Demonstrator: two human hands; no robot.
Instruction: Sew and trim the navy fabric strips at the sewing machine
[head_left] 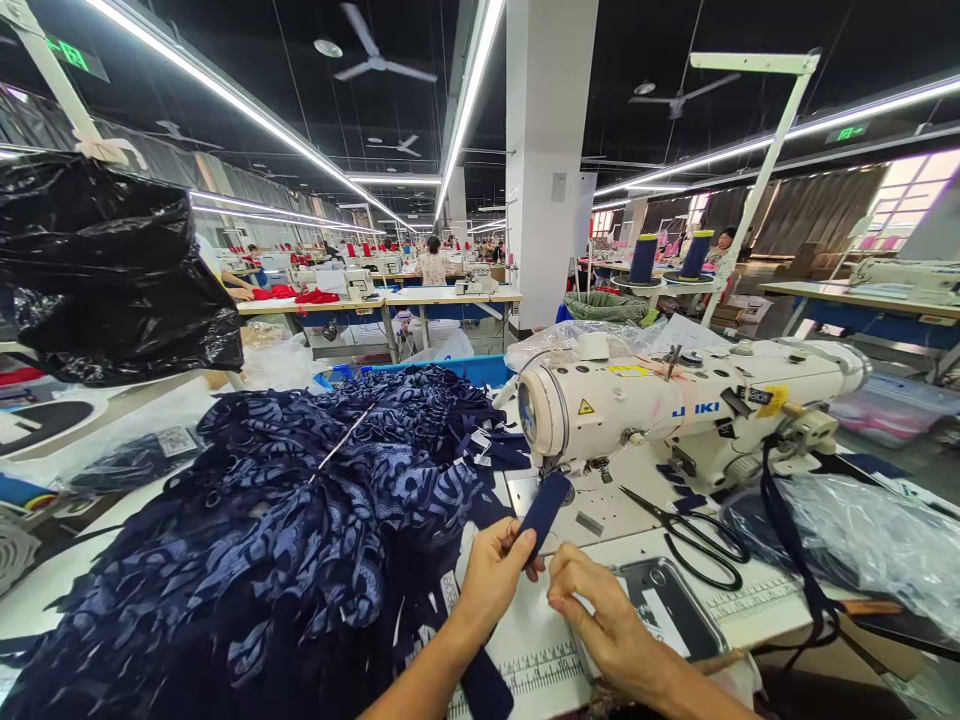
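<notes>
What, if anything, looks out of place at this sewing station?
Nothing looks spilled or damaged. The scissors lie loose on the table beside the sewing machine, and the lace pile crowds up to the left hand holding the navy strip.

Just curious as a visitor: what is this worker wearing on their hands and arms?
Nothing visible. The left hand and right hand are bare, no gloves, and both forearms are uncovered down to the picture's lower edge: no sleeve, watch or bracelet shows.
</notes>
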